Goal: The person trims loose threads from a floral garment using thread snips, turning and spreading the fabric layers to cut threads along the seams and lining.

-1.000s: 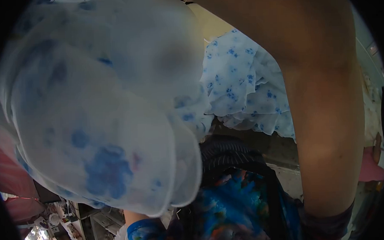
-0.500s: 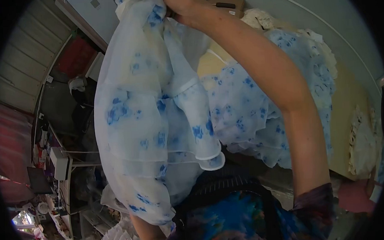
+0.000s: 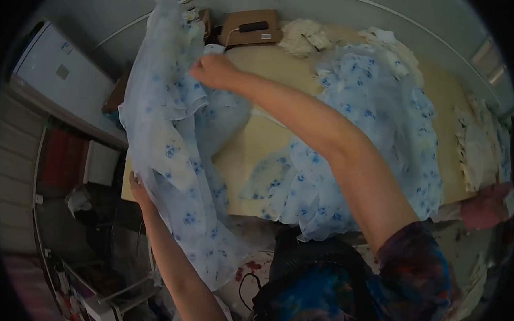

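A sheer white dress (image 3: 179, 158) with blue flowers and ruffled layers hangs at the left, its upper part raised high and its lower part reaching past the table's front edge. Against its upper right side is my right hand (image 3: 216, 71), closed in a fist on the fabric; the exact grip is hidden. My left hand (image 3: 138, 190) lies along the dress's left edge, fingers stretched upward and partly covered by the cloth. To the right, a heap of similar blue-flowered fabric (image 3: 370, 127) spreads over the table, behind my right forearm.
The pale yellow table (image 3: 247, 135) runs along a grey wall. At its back are a brown cardboard box (image 3: 251, 27) with a dark object on it and a cream cloth bundle (image 3: 304, 38). Cream lacy pieces (image 3: 477, 151) lie at the right. A white cabinet (image 3: 64, 71) stands at the far left.
My view has turned, showing more of the table. The dress has moved away from me over the table's left side. My right hand is lower on it, and my left hand has come into sight.
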A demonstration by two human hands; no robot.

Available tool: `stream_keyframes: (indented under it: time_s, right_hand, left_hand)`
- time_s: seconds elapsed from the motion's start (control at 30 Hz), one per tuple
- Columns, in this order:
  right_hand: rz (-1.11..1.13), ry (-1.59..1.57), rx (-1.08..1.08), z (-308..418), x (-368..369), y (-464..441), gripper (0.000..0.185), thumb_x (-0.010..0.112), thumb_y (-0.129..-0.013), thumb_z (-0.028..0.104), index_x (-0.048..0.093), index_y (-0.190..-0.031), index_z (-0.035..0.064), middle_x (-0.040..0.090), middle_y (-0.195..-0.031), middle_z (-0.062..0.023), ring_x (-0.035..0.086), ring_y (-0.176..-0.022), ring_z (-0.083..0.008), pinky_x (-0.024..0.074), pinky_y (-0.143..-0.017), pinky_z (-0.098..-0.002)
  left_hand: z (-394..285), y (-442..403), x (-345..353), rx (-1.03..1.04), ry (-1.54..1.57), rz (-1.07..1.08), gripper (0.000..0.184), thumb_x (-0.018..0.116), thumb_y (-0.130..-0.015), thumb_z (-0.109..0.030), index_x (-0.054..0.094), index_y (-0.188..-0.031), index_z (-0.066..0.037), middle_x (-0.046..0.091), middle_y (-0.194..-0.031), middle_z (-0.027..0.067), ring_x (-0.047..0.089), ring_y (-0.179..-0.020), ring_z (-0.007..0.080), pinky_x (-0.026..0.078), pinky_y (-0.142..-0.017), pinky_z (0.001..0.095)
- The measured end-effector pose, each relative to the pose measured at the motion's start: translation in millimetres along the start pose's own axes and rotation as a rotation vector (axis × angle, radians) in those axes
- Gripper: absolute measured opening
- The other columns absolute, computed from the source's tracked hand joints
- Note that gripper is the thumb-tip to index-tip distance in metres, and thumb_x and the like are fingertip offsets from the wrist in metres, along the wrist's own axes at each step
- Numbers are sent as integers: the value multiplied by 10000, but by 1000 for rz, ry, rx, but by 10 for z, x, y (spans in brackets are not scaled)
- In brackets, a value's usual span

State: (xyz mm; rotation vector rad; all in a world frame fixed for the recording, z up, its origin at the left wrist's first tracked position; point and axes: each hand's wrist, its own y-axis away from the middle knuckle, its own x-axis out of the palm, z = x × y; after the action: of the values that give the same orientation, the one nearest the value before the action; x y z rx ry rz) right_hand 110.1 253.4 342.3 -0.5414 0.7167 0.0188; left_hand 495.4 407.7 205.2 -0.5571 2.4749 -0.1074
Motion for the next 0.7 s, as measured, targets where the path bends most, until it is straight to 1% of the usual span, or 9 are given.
stream_keyframes:
  time_s: [0.03, 0.13, 0.17, 0.23, 0.3, 0.4, 0.5, 0.57, 0.7]
  right_hand:
    - [34, -207, 44, -80, 13, 472, 336, 630, -872, 332, 718, -879, 8, 697, -817, -226, 670, -826, -422, 522, -781, -477]
    - [354, -51, 51, -451, -402, 1880, 224, 626, -922, 230, 693, -872, 22, 692, -781, -179, 659, -756, -395, 527, -728, -436]
    - [303, -32, 11, -677, -559, 2342, 203, 627, -933, 212, 692, -866, 32, 685, -776, -173, 659, -739, -375, 530, -714, -423]
    - [260, -2, 315, -947, -1160, 3110, 180, 654, -922, 185, 718, -979, 27, 729, -894, -151, 695, -761, -287, 544, -709, -373]
    - [-83, 40, 625, -948, -1894, 3640, 185, 657, -914, 160, 718, -993, 4, 734, -854, -138, 702, -725, -258, 544, -701, -329]
    - [-466, 425, 804, -1140, -2823, 4284, 181, 671, -894, 146, 713, -978, -9, 728, -844, -147, 702, -715, -250, 541, -685, -329]
    - [-577, 481, 802, -1373, -3356, 4448, 187, 668, -893, 147, 710, -963, -22, 726, -842, -155, 700, -723, -260, 541, -684, -343]
    - [-545, 439, 749, -1521, -3438, 4183, 199, 681, -886, 154, 707, -984, -17, 723, -891, -157, 701, -792, -270, 542, -719, -358]
    - [-451, 420, 485, -2004, -3109, 3396, 258, 727, -857, 189, 704, -1060, 32, 695, -1036, -160, 666, -979, -323, 533, -830, -407]
  left_hand:
    - [275, -163, 310, 35, -351, -102, 598, 531, -1007, -399, 409, -1484, -60, 472, -1426, 246, 542, -1231, 413, 488, -954, 469]
    - [297, 271, 964, 81, -588, 196, 580, 588, -979, -384, 433, -1483, -143, 361, -1516, 241, 393, -1365, 428, 382, -1035, 584]
    - [292, 424, 1065, 28, -679, 297, 577, 622, -964, -356, 443, -1479, -164, 342, -1530, 235, 365, -1384, 432, 359, -1041, 619]
    - [543, 564, 1188, 22, -691, 252, 575, 698, -910, -259, 490, -1434, -145, 322, -1539, 219, 336, -1394, 444, 345, -1032, 642]
    - [693, 638, 1231, 72, -747, 95, 522, 726, -872, -167, 552, -1361, -116, 354, -1515, 217, 362, -1370, 446, 377, -995, 642]
    - [244, 828, 1283, 205, -697, -56, 377, 708, -871, -111, 633, -1236, -50, 455, -1429, 224, 450, -1303, 430, 436, -970, 571]
    - [-100, 986, 1619, 401, -403, 15, 270, 682, -889, -94, 669, -1138, 10, 625, -1232, 222, 614, -1125, 361, 509, -903, 456]
    - [-963, 1210, 1934, 121, -54, 321, 237, 658, -919, -97, 678, -1111, 41, 715, -1022, 194, 698, -935, 288, 537, -844, 376]
    - [-2169, 1818, 2792, 282, 156, 538, 292, 633, -964, -127, 651, -1198, 46, 727, -1010, 191, 708, -941, 265, 539, -857, 361]
